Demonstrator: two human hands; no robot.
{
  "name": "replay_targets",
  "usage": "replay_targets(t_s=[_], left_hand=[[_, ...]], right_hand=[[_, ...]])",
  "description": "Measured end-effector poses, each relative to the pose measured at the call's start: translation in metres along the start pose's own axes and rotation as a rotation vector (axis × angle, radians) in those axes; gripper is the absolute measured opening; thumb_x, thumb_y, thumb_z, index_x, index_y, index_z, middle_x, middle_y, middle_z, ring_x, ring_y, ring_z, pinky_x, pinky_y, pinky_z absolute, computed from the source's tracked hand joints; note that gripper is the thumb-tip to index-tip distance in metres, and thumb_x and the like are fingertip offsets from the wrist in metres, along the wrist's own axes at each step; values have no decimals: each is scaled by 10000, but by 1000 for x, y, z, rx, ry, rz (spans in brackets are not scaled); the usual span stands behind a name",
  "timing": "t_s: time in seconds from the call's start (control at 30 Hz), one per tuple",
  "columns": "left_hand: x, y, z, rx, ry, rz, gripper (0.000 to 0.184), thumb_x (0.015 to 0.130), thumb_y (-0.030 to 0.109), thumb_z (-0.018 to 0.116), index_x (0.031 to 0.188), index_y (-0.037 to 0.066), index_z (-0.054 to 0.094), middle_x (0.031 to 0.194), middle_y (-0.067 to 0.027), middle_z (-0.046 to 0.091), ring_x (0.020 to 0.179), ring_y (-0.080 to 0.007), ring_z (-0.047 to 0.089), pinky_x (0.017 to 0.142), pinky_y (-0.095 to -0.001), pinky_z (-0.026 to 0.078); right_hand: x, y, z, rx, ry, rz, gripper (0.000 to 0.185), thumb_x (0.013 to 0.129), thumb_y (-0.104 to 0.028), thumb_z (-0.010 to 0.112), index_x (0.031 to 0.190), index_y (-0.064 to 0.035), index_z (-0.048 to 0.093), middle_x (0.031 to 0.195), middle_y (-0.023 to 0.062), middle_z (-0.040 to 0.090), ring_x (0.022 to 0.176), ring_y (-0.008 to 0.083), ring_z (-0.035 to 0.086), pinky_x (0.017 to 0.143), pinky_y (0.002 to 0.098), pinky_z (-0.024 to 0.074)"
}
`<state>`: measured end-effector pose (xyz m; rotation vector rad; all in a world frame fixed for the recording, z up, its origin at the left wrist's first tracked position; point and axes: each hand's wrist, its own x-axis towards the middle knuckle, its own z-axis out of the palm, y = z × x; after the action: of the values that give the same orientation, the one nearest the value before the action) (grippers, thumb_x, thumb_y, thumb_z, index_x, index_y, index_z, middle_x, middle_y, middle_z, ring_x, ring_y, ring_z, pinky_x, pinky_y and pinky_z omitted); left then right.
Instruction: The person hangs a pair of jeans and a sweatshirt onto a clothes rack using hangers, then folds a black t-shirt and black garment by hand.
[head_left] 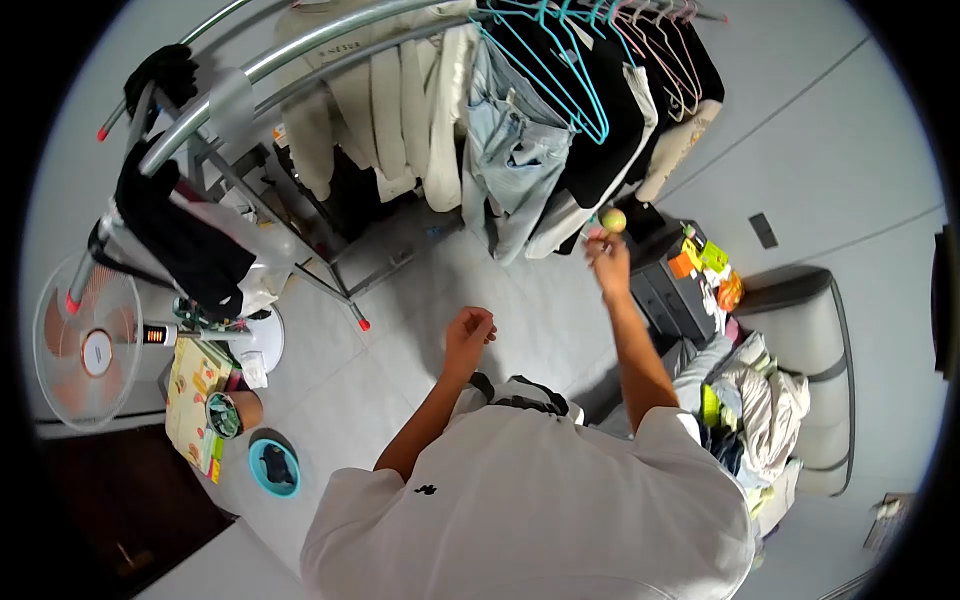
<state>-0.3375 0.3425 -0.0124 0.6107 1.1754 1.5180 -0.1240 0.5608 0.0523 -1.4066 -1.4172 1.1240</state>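
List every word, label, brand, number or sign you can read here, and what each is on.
None can be read with certainty.
Pale garment on the rack: dark lettering, too blurred to read.
Fan hub: a mark, too small to read.
White shirt: small black emblem, no legible letters.
Round yellowish thing by the right hand: no visible text.

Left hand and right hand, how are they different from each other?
The right hand reaches farther out, while the left hand is closer to the white shirt.
The right hand is by a round yellowish thing, though I can't tell if they touch; the left hand has no such thing beside it.
Both hands are bare.
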Motion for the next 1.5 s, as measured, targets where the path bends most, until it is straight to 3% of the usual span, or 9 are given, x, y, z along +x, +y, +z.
replay_targets(t_s=[0.1,0.2,0.37,0.63,0.97,1.13,1.23,1.4,1.5], left_hand=[[-6,-3,0,36,-85,-83,37,969,80,581,979,54,605,791,-24,623,702,-109,586,637,-255,467],[-1,-9,5,90,-208,-167,46,969,83,579,980,48,606,801,-23,625,718,-101,590,649,-246,472],[20,-13,29,258,-536,-182,65,969,90,582,985,31,605,819,-24,629,749,-93,598,683,-246,492],[-6,-30,109,349,-853,-153,86,970,84,584,983,-1,589,835,-40,634,767,-107,616,689,-255,497],[-232,-128,143,521,-1242,-489,128,963,152,601,1047,56,611,847,-33,668,730,-95,619,645,-234,472],[-359,-157,136,491,-1569,-765,148,964,136,597,1091,60,594,872,-34,668,740,-85,609,656,-222,476],[-394,-167,142,568,-1830,-780,155,965,147,602,1096,64,593,875,-28,663,747,-77,607,657,-221,474],[-429,-185,166,748,-1916,-743,146,954,163,600,1073,78,603,874,-6,657,758,-70,605,671,-209,458],[-454,-192,179,794,-1964,-782,121,951,101,590,1047,26,596,877,-45,646,803,-103,632,691,-240,510]], right_hand=[[-82,37,6,129,-57,347,147,873,-119,674,1017,-88,664,893,2,659,729,113,606,633,263,470],[-145,40,7,269,83,528,127,899,-155,648,1005,-86,663,894,10,668,727,120,607,666,268,472],[-218,65,-6,231,25,581,167,915,-145,627,1058,-64,656,905,12,679,773,117,616,695,265,482],[-313,74,-39,398,282,587,157,940,-111,562,1063,-60,644,948,18,674,788,112,600,715,257,475],[-526,119,-92,608,726,539,133,919,-107,617,1033,-42,638,927,30,671,739,119,605,666,259,483],[-654,139,-103,784,1127,461,122,880,-41,597,993,-14,633,882,23,646,747,106,591,654,248,478],[-717,123,-110,775,1317,524,139,894,-57,564,1007,-38,643,861,19,645,694,85,560,634,233,459],[-783,132,-100,886,1612,526,117,920,-139,597,998,-76,656,858,9,658,668,86,556,594,227,435],[-800,138,-91,930,1720,534,124,924,-160,596,995,-83,664,861,2,660,675,86,561,596,235,445]])
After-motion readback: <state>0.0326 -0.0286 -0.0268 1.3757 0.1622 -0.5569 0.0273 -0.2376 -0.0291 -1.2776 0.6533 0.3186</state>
